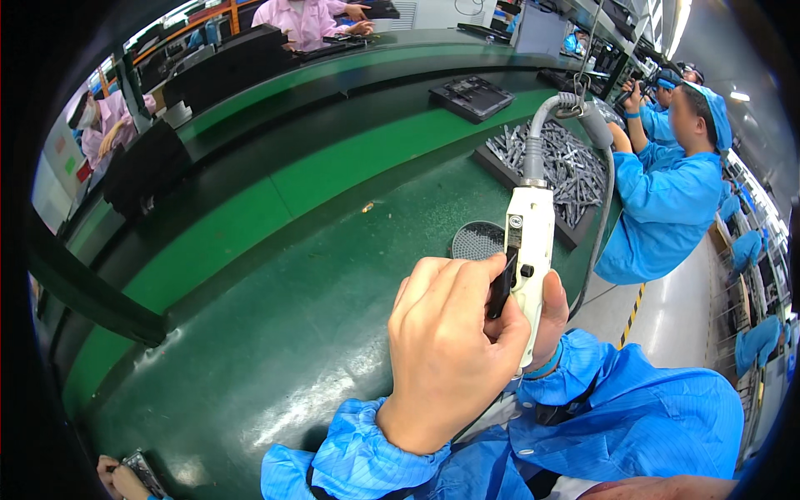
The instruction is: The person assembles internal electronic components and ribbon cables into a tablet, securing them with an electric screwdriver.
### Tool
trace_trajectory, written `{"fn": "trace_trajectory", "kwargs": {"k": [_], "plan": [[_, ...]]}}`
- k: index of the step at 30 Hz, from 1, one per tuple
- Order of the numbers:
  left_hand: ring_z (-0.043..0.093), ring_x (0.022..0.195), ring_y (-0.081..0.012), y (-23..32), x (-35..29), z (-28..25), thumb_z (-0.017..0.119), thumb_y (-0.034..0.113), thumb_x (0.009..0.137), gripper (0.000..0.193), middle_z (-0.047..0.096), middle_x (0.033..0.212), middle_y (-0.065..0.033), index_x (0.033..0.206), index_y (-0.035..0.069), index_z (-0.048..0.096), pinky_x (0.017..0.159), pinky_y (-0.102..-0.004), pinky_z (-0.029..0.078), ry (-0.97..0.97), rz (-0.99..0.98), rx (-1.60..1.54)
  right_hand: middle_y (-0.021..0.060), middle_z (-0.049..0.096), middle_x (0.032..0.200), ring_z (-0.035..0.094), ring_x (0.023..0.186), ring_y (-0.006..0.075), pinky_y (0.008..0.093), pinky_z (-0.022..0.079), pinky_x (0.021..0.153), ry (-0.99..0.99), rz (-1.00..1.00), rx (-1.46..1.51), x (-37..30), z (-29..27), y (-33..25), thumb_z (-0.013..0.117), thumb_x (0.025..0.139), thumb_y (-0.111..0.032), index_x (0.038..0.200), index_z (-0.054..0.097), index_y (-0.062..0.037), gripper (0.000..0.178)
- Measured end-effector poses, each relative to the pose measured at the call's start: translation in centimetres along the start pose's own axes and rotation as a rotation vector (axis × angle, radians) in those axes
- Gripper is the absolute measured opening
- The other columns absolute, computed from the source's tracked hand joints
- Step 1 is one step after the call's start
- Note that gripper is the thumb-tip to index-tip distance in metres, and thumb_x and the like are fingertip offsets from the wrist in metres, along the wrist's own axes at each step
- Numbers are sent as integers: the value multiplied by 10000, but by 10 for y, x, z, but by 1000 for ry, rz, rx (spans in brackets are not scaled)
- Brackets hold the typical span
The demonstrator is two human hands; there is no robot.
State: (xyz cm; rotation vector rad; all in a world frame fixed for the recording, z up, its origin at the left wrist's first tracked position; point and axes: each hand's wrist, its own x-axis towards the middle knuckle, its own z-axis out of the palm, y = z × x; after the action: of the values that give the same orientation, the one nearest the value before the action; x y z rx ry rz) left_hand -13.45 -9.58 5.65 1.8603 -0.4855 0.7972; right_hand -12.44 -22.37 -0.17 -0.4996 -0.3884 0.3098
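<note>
A white electric screwdriver (536,229) points upward at its cable end, a grey cord curving out of its top. My right hand (551,323) is wrapped round its lower body from the right; most of those fingers are behind the tool. From the left, my left hand (454,333) is closed, thumb and forefinger pinching the black lever (502,287) on the screwdriver's side. The screwdriver's lower tip is hidden by my hands. Just beyond my left knuckles lies a round dish (477,241) filled with small metal pieces.
A dark tray (494,167) heaped with grey parts stands beyond the screwdriver on the green bench (275,333). Farther back lies a black flat assembly (472,97). A co-worker in blue (662,200) sits at the right. Another person's hands (121,479) work at the lower left.
</note>
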Motion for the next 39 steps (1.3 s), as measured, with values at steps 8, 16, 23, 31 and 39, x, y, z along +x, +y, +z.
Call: {"fn": "trace_trajectory", "kwargs": {"k": [8,16,23,31,39], "plan": [[570,645,-210,0,1,-1,675,7,561,342,603,700,-89,901,-20,638,557,-301,464,6,27,19,235,577,1061,485,493,205,275,404,339,49,34,153,0,11,-2,434,872,-542,1178,458,86,698],[574,650,-222,6,0,0,672,12,555,341,615,711,-94,893,-23,640,555,-312,469,29,54,72,242,578,1053,489,510,199,264,389,310,67,44,271,-2,18,-2,436,875,-530,1160,473,66,661],[569,621,-202,6,0,0,674,12,562,333,601,678,-84,892,-20,643,537,-300,464,25,29,71,244,582,1035,494,513,195,276,399,331,85,21,184,-2,16,-1,445,858,-541,1144,461,110,712],[585,606,-178,6,4,-1,690,15,591,288,607,687,-93,873,-24,648,541,-273,467,-27,-51,-2,248,566,1062,524,524,221,291,430,365,81,54,-244,-5,7,-11,451,848,-541,1154,452,123,731],[578,611,-228,1,3,1,704,23,610,238,598,654,-92,837,-9,641,529,-319,467,-47,-125,-88,188,586,913,533,531,179,293,466,408,-5,166,-13,-10,0,-12,447,849,-543,1157,452,133,743]]}}
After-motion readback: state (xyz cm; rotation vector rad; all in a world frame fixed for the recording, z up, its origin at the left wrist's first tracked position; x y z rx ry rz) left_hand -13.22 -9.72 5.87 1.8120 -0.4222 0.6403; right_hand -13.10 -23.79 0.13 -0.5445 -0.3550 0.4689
